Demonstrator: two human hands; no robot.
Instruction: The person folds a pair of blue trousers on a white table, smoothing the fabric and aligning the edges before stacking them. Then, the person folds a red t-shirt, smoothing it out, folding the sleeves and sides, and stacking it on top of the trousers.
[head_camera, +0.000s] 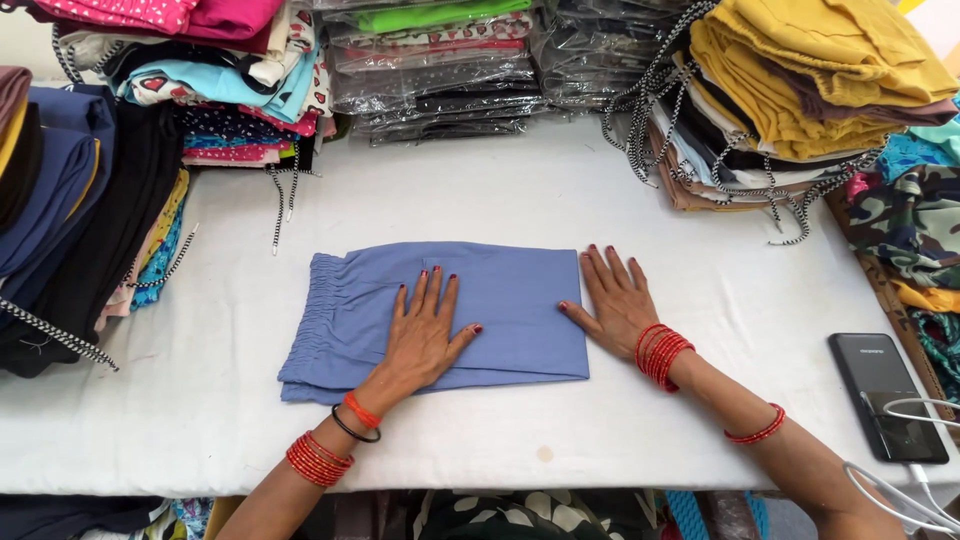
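**Two hands flat on folded blue shorts**

At the middle of the white surface (640, 200) lie the blue shorts (500, 290), folded into a neat rectangle with the gathered elastic waistband at the left end. The left hand (425, 335) rests palm down on the cloth, near its centre, fingers (430, 290) spread and pointing away from the person, thumb stuck out to the right. The right hand (615, 300) lies flat at the shorts' right edge (mostly on the bare surface, with the thumb touching the cloth), its fingers also spread. Neither hand pinches or grips anything. Red bangles ring both wrists, and the left one also carries a black band.

Stacks of folded clothes crowd the surface on three sides. To the left sits a dark pile (70, 200) of navy and black garments with checked drawstrings trailing out. At the far left stands a colourful pile (230, 80) of pink, turquoise and patterned pieces. At the far centre is a stack of clothes packed in clear plastic bags (440, 70). To the far right rises a yellow pile (800, 80), with more drawstrings hanging down beside it. A camouflage garment (905, 225) lies at the right edge. Near the right forearm rests a black power bank (885, 395), with a white cable (920, 490) plugged into it.
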